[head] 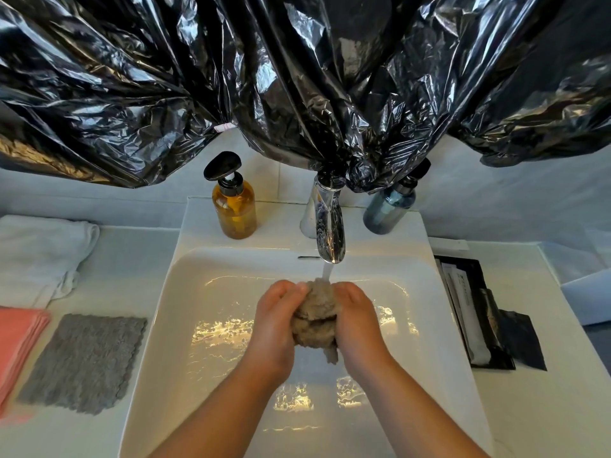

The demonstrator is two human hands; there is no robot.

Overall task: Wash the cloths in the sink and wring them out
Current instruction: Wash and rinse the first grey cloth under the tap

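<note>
A wet, bunched beige cloth is held over the white sink, right under the water running from the chrome faucet. My left hand grips its left side and my right hand grips its right side, fingers curled round the wad. A tail of the cloth hangs down between my wrists. A grey cloth lies flat on the counter left of the sink, next to a stack of pink cloths at the left edge.
An amber pump bottle and a blue bottle stand on the sink's back ledge beside the faucet. A folded white towel lies at the back left. A black tray with packets sits right of the sink. Black plastic sheeting hangs overhead.
</note>
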